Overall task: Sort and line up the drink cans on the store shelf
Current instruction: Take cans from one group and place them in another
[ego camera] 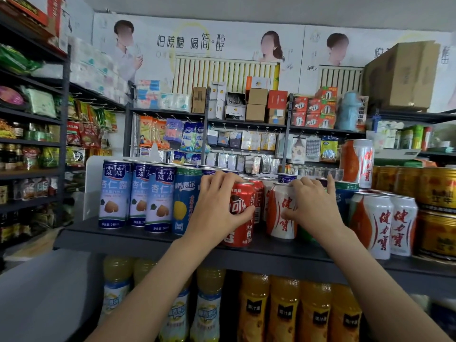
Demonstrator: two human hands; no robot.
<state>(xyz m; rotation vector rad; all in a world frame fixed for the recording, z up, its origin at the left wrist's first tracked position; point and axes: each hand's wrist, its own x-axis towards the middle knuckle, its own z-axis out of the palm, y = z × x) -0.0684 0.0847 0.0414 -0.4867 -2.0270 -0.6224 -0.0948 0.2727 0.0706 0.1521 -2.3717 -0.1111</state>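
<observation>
Cans crowd the dark shelf at chest height, all upright. Left hand wraps a red cola can near the shelf's front edge, fingers curled over its top and left side, thumb across the label; grip clamped on it. Right hand holds a white-and-orange can just right of the cola can, thumb on its front, fingers curled over the rim, index finger raised; grip closed on that can. The two held cans stand just beside each other, whether touching cannot tell. Left of the hands, three blue almond-drink cans stand in a row, touching, then a taller blue-green can just beside the left hand. Right of the hands, two more white-and-orange cans at the front edge, one more raised behind them. Gold cans stacked in two layers at far right. More can tops behind the hands, labels mostly hidden. Lower shelf holds yellow and orange juice bottles. Racks of packaged goods fill the background.
</observation>
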